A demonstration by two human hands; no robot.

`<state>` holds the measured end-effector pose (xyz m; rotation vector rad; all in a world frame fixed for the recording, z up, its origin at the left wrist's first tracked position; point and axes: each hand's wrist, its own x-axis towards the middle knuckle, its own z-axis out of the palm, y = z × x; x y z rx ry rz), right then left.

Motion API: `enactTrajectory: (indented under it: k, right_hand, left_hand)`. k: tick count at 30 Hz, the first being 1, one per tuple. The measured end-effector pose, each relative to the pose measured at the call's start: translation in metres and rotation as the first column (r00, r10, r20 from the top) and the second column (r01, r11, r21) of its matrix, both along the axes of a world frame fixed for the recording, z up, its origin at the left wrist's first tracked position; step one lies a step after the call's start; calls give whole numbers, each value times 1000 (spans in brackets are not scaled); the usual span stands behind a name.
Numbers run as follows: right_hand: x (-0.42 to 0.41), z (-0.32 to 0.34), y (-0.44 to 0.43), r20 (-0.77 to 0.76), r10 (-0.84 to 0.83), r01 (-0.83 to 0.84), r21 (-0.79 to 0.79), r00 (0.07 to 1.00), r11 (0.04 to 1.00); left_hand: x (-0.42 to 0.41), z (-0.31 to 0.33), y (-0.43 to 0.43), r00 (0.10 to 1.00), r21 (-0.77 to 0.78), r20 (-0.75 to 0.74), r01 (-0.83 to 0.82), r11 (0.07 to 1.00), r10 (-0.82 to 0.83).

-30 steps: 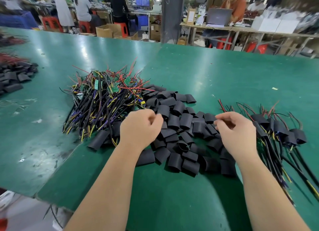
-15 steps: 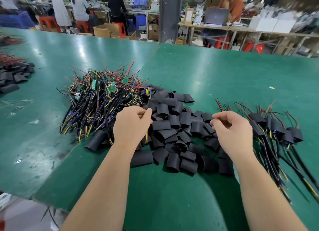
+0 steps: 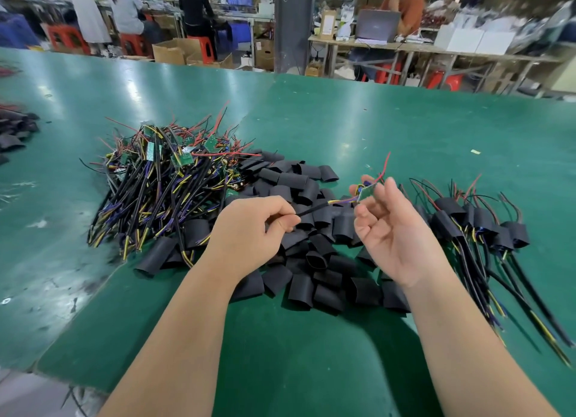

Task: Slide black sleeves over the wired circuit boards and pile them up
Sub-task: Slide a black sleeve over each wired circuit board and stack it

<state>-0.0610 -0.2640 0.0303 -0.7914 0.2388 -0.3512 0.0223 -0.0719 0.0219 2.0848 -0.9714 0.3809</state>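
A heap of bare wired circuit boards (image 3: 162, 179) lies on the green table, left of centre. Loose black sleeves (image 3: 308, 260) are strewn in the middle. Sleeved boards (image 3: 480, 226) are piled at the right. My left hand (image 3: 252, 232) pinches the black cable of one wired circuit board (image 3: 367, 192), held above the sleeves. My right hand (image 3: 392, 226), palm turned toward me, holds the small green board end at its fingertips; a red wire sticks up from it.
The green table (image 3: 374, 130) runs far back and to both sides. More black sleeves (image 3: 15, 133) lie at the far left edge. People sit at benches beyond the table. The table's near edge (image 3: 46, 370) drops off at the lower left.
My left hand has drawn one wired board out of the heap and lifted it. My right hand has turned palm up and taken hold of the board end.
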Motion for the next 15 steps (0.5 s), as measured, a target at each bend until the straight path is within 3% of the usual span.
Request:
enactTrajectory:
  k: [4, 8, 12, 15]
  right_hand:
    - [-3, -1, -2, -17, -36, 34, -119, 999, 992]
    - [-5, -3, 3, 4, 73, -70, -246, 997, 967]
    - [-4, -7, 15, 7, 176, -162, -354, 984, 921]
    - [-2, -9, 21, 24, 146, -129, -349, 989, 928]
  left_hand:
    - [0, 1, 2, 999, 52, 32, 7, 999, -9]
    - [-4, 0, -4, 999, 104, 48, 21, 994, -26]
    - [-11, -1, -15, 991, 53, -29, 132, 990, -131]
    - [-10, -4, -18, 981, -37, -142, 126, 991, -130]
